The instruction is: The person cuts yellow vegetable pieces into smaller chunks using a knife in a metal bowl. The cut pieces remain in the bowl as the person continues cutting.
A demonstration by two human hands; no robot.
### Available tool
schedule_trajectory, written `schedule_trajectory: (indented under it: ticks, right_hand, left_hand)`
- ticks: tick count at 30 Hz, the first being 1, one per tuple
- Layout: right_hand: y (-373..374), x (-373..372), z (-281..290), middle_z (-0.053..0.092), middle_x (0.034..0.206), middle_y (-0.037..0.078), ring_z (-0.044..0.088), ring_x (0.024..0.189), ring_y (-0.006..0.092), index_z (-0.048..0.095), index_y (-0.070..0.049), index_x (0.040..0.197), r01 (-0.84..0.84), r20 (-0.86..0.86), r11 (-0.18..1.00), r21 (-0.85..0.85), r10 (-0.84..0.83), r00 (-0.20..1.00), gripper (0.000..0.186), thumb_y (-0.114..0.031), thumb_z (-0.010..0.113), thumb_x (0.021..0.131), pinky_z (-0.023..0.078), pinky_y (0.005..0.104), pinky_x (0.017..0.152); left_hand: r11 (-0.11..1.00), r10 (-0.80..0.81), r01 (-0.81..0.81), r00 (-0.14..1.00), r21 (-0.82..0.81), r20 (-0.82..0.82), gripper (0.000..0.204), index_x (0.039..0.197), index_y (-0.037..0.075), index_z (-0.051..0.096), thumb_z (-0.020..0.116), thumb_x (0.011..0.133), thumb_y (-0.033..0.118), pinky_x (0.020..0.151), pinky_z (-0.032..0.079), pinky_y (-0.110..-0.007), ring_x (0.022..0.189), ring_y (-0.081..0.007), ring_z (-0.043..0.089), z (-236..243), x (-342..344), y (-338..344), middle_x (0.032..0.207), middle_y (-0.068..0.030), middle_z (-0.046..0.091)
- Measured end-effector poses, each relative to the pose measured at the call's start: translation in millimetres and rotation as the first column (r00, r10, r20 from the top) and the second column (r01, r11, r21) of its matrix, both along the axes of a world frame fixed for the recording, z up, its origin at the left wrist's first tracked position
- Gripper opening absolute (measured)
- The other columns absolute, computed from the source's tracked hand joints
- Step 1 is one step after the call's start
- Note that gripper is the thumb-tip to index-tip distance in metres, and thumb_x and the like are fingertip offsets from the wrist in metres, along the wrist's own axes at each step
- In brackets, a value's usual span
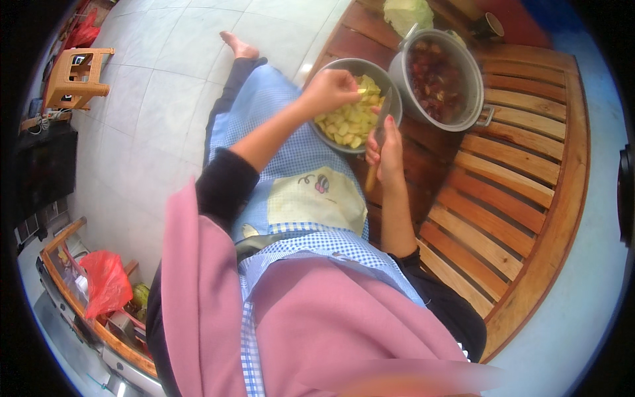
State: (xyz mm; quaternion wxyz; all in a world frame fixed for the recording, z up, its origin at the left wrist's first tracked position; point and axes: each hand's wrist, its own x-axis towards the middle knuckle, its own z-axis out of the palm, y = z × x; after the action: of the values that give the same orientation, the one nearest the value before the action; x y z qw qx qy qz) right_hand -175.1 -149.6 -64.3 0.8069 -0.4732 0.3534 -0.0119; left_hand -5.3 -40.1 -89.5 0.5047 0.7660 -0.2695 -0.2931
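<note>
My left hand is over the left side of a grey metal bowl, its fingers pinched on a small pale yellow piece. Many similar cut pieces, which look like potato, fill the bowl. At the bowl's right edge my right hand grips a knife by its wooden handle. Its blade points up and away from me, over the bowl's right side. Some of the right fingers lie hidden behind the handle.
Right of the bowl stands a large metal pot with dark red pieces in it. A pale green cabbage lies behind it. Bowl and pot rest on a slatted wooden bench. A tan plastic stool stands on the tiled floor at far left.
</note>
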Motion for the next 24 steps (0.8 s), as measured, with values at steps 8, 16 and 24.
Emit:
schedule_trajectory:
  ticks: [8,16,24]
  right_hand:
    - [13.8,6.3,8.7,0.039,0.057,-0.003,0.033,0.040,0.0046,0.045,-0.011,0.135,-0.102,0.015,0.946,-0.308,0.112,0.994,0.044,-0.041,0.033,0.104,0.028,0.0182,0.038]
    - [23.1,14.3,25.4,0.042,0.063,-0.003,0.035,0.050,0.0041,0.044,-0.014,0.139,-0.081,0.137,0.832,-0.549,0.185,0.973,0.040,-0.028,0.037,0.103,0.030,0.0188,0.045]
    - [22.9,18.2,28.4,0.053,0.135,0.021,0.054,0.123,0.0365,0.045,-0.009,0.139,-0.171,0.043,0.575,-0.800,0.339,0.940,0.041,-0.016,0.038,0.099,0.041,0.0422,0.103]
  left_hand:
    - [0.973,-0.002,-0.133,0.811,-0.187,-0.586,0.026,0.098,0.002,0.065,0.075,0.082,0.020,0.075,0.054,-0.028,0.083,-0.0150,0.066,24.1,-20.4,35.0,0.091,-0.0088,0.069]
    - [0.933,0.034,-0.221,0.840,-0.283,-0.542,0.031,0.106,0.000,0.063,0.074,0.083,0.017,0.079,0.055,-0.028,0.085,-0.0176,0.066,39.7,-27.1,38.5,0.095,-0.0117,0.068]
    - [0.957,0.070,-0.218,0.816,-0.192,-0.574,0.031,0.104,-0.004,0.063,0.075,0.082,0.016,0.079,0.055,-0.029,0.086,-0.0192,0.067,52.4,-29.6,40.9,0.097,-0.0147,0.068]
